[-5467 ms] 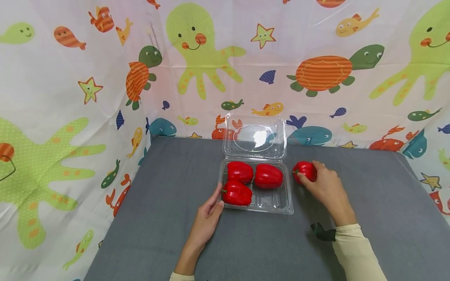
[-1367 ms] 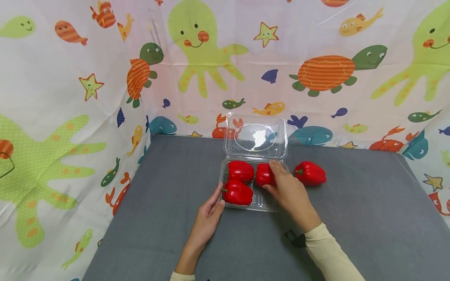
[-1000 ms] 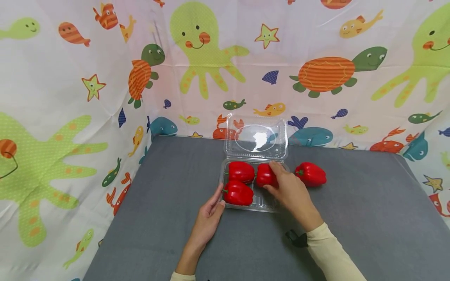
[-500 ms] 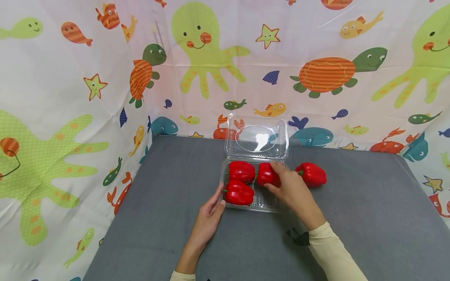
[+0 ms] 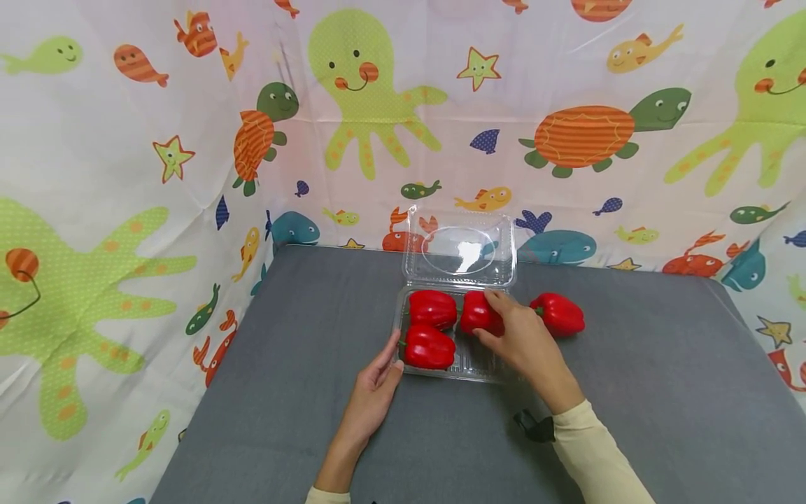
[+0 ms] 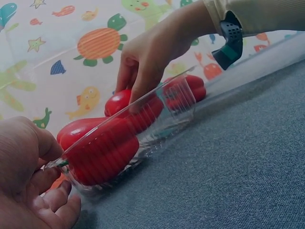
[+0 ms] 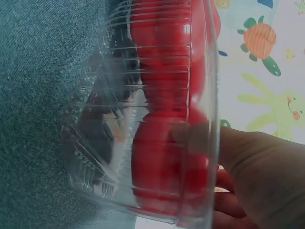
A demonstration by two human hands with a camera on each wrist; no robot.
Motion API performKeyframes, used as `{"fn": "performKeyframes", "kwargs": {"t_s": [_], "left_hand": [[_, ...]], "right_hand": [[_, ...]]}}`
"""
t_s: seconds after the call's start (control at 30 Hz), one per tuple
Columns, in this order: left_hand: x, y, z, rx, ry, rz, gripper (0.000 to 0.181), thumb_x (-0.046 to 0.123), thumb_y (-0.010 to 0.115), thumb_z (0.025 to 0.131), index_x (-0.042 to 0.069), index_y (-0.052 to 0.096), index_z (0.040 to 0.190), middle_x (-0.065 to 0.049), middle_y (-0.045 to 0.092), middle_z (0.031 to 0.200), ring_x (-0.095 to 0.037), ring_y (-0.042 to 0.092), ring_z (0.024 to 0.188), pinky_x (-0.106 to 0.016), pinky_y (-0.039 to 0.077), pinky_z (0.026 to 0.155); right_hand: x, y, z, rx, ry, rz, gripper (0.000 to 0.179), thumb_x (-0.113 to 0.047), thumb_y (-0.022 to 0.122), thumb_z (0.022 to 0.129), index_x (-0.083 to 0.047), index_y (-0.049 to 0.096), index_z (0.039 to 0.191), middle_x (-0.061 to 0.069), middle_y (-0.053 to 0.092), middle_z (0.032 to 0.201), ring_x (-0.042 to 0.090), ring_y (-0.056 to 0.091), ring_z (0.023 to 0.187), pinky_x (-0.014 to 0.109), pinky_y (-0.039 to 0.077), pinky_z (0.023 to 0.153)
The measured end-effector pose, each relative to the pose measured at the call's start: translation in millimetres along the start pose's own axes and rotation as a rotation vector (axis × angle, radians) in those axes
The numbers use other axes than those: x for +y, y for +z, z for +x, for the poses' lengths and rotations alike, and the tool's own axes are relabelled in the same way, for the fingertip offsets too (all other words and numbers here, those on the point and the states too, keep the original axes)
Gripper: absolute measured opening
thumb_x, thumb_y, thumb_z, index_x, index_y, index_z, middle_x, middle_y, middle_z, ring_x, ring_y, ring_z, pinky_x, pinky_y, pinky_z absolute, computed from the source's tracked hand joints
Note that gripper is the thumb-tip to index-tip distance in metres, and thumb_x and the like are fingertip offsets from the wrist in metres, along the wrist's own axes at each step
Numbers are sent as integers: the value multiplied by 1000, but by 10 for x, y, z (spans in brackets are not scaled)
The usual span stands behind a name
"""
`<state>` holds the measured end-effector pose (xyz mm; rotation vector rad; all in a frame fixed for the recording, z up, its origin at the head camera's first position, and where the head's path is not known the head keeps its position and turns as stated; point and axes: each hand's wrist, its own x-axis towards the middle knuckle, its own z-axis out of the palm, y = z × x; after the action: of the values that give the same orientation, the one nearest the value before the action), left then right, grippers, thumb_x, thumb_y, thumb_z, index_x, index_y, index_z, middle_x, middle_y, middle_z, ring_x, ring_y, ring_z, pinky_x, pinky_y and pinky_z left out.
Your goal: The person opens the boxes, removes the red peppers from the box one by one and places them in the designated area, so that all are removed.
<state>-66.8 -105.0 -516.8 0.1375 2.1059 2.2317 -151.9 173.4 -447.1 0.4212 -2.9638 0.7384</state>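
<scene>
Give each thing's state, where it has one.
Clear plastic clamshell container: open, lid raised
Back-left red bell pepper: lying inside
Front-left red bell pepper: lying inside
Middle red bell pepper: gripped inside by right hand
Outer red bell pepper: lying on table
Left hand: holding container
Sea-life curtain: hanging

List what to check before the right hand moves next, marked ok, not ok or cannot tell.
1. Left hand on tray's left edge: ok.
2. Right hand gripping back-right pepper: ok.
3. Lid open: ok.
4. Bare space in the tray's front right: ok.
5. All peppers inside: not ok; loose pepper lies on the table, right of the tray.
6. Back-right pepper resting on tray floor: cannot tell.
</scene>
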Motion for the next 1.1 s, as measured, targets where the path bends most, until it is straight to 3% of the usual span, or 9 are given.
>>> {"fn": "performKeyframes", "kwargs": {"t_s": [0.67,1.1], "left_hand": [[3,11,0,5,0,11,54,18,56,112,21,42,164,8,37,168,-16,33,156,-20,38,116],[3,4,3,-7,16,-3,55,14,56,111,18,41,164,4,37,169,-15,33,156,-19,37,116]], "right_hand": [[3,-104,-38,38,-23,19,91,-30,93,82,-7,49,159,20,63,145,43,71,114,58,60,92],[67,-206,-74,96,-111,32,92,-23,90,86,-7,41,162,20,51,158,47,60,132,59,56,100]]}}
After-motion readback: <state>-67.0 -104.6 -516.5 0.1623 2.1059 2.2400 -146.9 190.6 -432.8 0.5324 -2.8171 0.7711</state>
